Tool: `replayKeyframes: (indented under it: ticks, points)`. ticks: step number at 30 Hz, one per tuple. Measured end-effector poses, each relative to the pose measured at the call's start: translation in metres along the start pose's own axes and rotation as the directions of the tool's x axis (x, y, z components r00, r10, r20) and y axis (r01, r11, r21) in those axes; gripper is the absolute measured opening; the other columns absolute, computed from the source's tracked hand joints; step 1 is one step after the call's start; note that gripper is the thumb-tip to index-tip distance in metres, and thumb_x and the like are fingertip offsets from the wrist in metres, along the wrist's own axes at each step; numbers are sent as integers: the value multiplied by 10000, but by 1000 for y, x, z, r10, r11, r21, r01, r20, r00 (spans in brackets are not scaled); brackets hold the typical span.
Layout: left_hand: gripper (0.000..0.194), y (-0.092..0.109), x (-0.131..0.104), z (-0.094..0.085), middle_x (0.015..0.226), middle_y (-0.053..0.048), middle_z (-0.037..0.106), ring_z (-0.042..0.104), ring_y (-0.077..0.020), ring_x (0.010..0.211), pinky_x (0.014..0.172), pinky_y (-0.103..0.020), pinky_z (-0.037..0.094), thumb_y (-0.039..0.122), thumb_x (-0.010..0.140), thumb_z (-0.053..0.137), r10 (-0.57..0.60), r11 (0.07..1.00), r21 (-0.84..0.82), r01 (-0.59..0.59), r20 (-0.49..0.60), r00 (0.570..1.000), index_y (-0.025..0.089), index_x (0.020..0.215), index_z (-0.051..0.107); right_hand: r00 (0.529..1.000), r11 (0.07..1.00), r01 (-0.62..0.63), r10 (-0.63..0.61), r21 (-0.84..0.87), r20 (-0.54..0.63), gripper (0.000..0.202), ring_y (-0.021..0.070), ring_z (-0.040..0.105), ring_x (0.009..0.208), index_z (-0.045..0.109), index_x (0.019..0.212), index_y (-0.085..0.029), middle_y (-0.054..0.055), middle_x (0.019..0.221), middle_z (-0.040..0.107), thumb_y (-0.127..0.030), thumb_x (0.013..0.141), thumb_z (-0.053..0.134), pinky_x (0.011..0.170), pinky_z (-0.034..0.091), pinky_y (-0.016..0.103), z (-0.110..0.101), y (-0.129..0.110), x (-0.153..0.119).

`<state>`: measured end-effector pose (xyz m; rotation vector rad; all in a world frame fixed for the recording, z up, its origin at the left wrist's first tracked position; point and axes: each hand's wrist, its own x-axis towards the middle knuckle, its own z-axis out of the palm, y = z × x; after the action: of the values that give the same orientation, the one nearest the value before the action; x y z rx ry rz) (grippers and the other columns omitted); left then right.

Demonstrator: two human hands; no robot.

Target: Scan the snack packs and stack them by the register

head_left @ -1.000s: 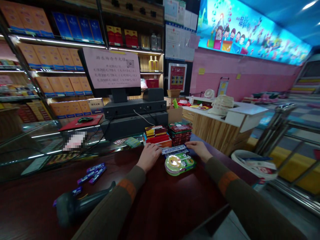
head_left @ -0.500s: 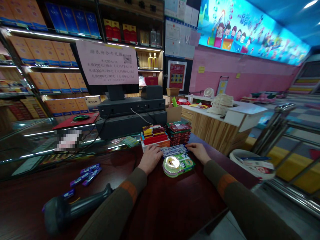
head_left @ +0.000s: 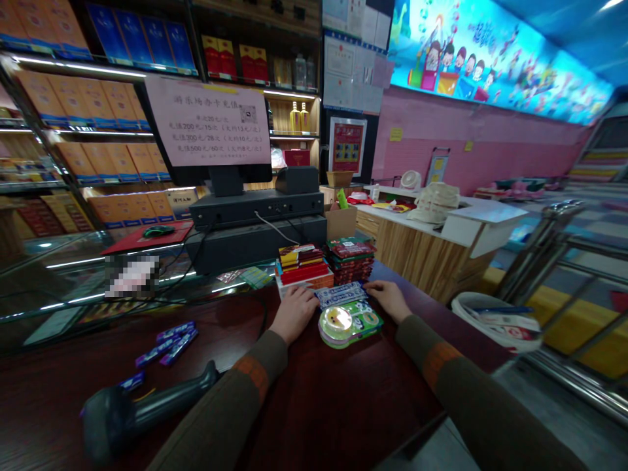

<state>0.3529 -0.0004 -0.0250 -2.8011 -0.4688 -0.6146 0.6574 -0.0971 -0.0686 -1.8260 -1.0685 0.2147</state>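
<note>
A blue-and-white packet (head_left: 342, 295) lies flat on the dark red counter, between my two hands. Its left end is touched by my left hand (head_left: 295, 313), whose fingers are bent and close together. At the packet's right end, my right hand (head_left: 390, 299) pinches the corner between thumb and fingers. Nearer to me, against the packet, is a green package (head_left: 363, 322) with a round clear-lidded part (head_left: 338, 318). Just behind stand a pile of red and yellow packs (head_left: 303, 263) and a stack of dark red and green packets (head_left: 350, 258).
A black handheld scanner (head_left: 147, 409) lies at the front left, beside several purple sticks (head_left: 169, 343). Behind the counter (head_left: 314, 405) stands a monitor (head_left: 210, 127) with a paper sign. A white bin (head_left: 495, 320) is on the right, near metal rails (head_left: 564, 261).
</note>
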Motion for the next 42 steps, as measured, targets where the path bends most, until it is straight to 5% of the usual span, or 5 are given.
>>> replayKeyframes:
  ticks: [25,35,42]
  points:
    - [210,-12,-20,-20,1110,-31,724,610,-193,1029,1004,-394,360,215,981,499,-31,999,-29,29,-65,997,247,1068,688,998,997,48,-51,55,41,276,240,728,863,809,916,-201,68,929,801,-324,704,681,881,543,356,0,-19,-8]
    - [179,-23,-42,-49,1101,-40,712,612,-198,1046,1014,-393,370,240,976,515,-69,998,-2,69,-37,997,231,1040,681,990,989,72,-86,126,109,316,238,727,856,805,944,-176,77,925,799,-366,716,698,820,549,334,4,-62,-22]
    - [166,-37,-63,-71,1095,-52,707,610,-198,1031,1022,-400,355,232,963,534,-73,997,34,75,-58,996,222,1052,674,971,983,185,-180,-18,158,263,253,720,993,801,968,-225,46,1013,797,-349,776,671,975,510,369,13,-96,-35]
